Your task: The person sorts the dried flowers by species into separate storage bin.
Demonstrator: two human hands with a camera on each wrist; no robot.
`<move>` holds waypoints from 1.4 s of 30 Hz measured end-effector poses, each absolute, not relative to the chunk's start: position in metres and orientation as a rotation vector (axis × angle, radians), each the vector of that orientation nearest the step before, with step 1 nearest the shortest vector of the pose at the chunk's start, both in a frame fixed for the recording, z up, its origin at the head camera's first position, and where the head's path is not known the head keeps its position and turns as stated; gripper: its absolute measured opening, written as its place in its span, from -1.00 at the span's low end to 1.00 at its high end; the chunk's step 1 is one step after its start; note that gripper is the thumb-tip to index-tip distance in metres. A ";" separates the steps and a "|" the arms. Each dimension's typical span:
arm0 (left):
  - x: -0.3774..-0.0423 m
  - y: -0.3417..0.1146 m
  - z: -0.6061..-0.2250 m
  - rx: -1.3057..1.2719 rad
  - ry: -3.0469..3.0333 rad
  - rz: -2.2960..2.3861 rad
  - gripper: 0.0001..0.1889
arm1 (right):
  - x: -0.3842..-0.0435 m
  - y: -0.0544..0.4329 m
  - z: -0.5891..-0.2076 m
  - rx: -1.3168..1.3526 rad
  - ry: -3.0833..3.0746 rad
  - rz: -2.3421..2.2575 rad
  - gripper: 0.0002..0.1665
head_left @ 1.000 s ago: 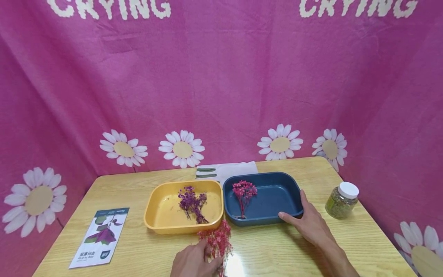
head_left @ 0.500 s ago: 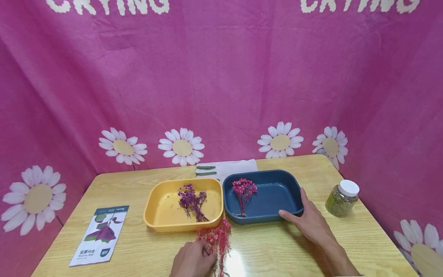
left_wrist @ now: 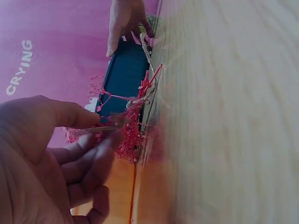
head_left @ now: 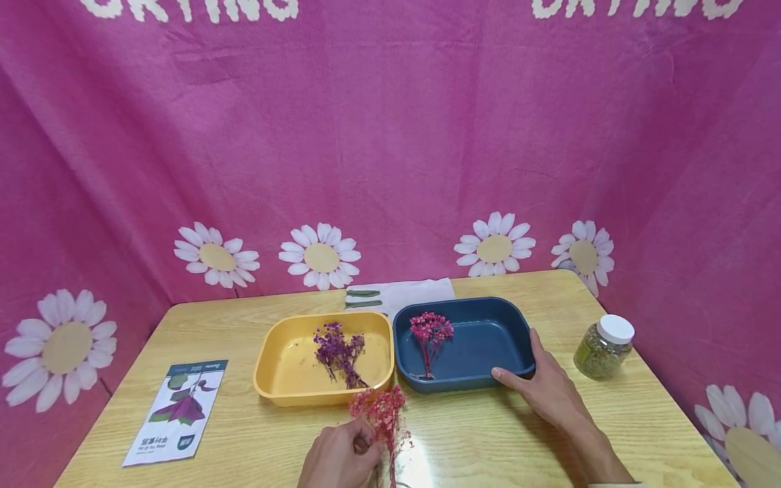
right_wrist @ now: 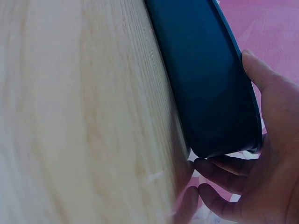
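Note:
A bunch of pinkish-red dried flowers [head_left: 383, 415] lies at the table's front, below the yellow tray [head_left: 262, 390]. My left hand [head_left: 342, 453] is at its left side; the left wrist view shows thumb and forefinger pinching a thin tan strand of twine [left_wrist: 111, 127]. More twine is tied round the red stems [left_wrist: 148, 84]. My right hand [head_left: 549, 393] holds the near right corner of the dark blue tray [head_left: 464, 386], thumb on the rim and fingers round the outside. One pink sprig [head_left: 430, 332] lies in the blue tray, and purple dried flowers [head_left: 337, 352] lie in the yellow one.
A jar with a white lid [head_left: 604, 347] stands at the right. A seed packet [head_left: 177, 413] lies at the left. Behind the trays is a white cloth with green stripes [head_left: 415, 295]. A pink curtain with printed daisies [head_left: 390, 149] hangs round the wooden table [head_left: 256, 447].
My left hand has shifted from gripping around the bunch's stems to pinching at its left side. The bunch has turned slightly. My right hand stays on the blue tray.

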State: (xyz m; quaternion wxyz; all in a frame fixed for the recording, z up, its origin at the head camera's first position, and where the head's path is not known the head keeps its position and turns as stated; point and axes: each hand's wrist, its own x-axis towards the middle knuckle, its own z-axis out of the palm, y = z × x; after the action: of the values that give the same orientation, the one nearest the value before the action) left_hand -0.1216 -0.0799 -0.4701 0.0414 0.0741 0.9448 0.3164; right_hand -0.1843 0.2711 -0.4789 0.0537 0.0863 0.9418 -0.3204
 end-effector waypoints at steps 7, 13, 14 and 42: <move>-0.121 -0.077 -0.464 0.261 2.816 1.310 -0.91 | -0.184 0.272 -0.477 0.264 2.860 -0.983 0.45; -0.122 -0.077 -0.459 0.247 2.666 1.532 -0.87 | -0.184 0.272 -0.477 0.268 2.843 -0.992 0.45; -0.122 -0.077 -0.458 0.238 2.645 1.550 -0.85 | -0.184 0.272 -0.477 0.266 2.844 -0.993 0.45; -0.161 -0.017 -0.438 0.336 2.570 1.710 -0.85 | -0.183 0.271 -0.480 0.267 2.893 -0.991 0.42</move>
State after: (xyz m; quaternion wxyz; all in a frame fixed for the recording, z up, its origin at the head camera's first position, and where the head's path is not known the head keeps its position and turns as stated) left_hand -0.1615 -0.0174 -0.4380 0.0179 0.1083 0.8275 0.5507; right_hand -0.1830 0.2715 -0.4799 0.0360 0.0869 0.9418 -0.3227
